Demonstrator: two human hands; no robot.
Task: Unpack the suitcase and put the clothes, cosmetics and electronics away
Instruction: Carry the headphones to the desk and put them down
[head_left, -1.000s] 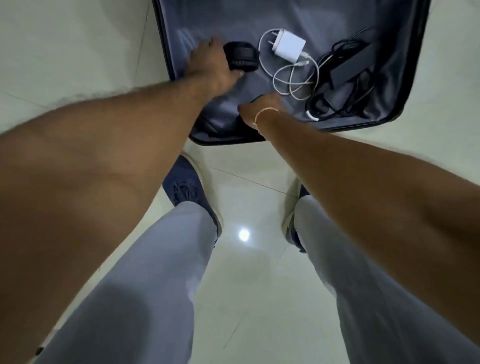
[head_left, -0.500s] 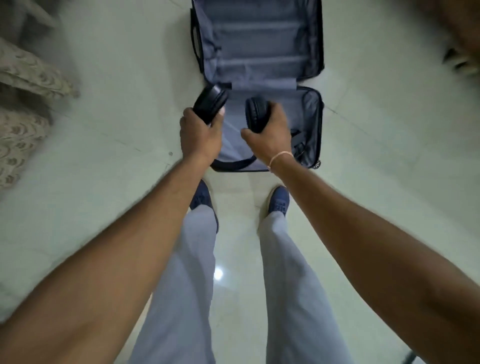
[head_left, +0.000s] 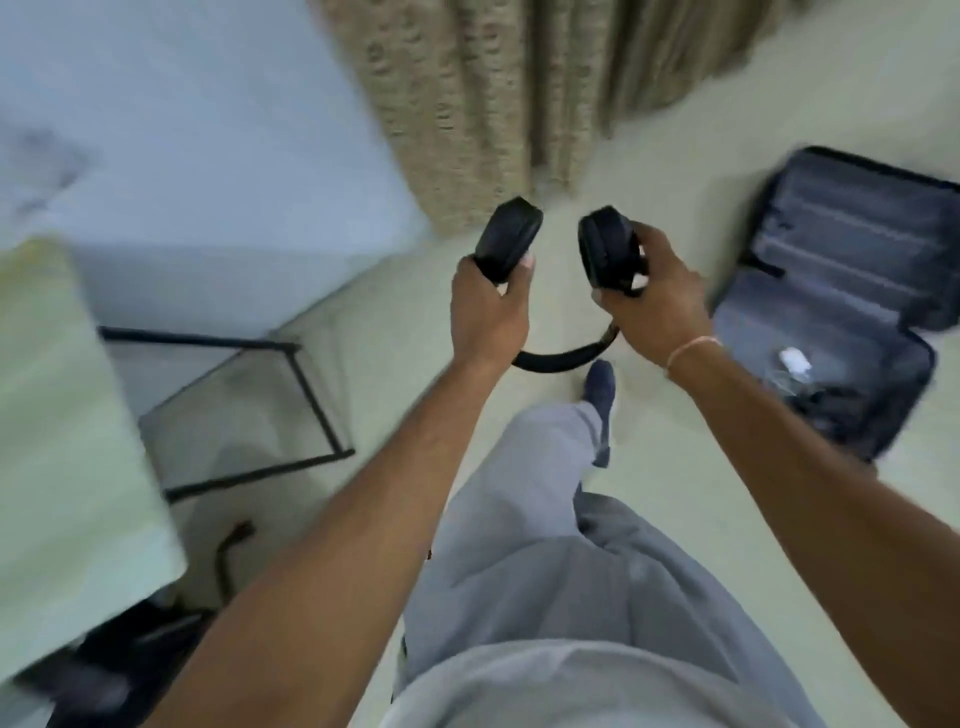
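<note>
At frame centre, the left hand (head_left: 485, 317) and right hand (head_left: 657, 306) each grasp an earcup of the black over-ear headphones (head_left: 605, 249), the open dark fabric-lined suitcase (head_left: 852, 291) at right.

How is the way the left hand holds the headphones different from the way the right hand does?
The left hand grips the lower end of its ear cup, so most of that cup sticks up bare; the right hand wraps the side of its cup, covering more. The right wrist wears a thin band; the left wrist is bare. Both hold the same black headphones in the air, headband hanging below.
</note>
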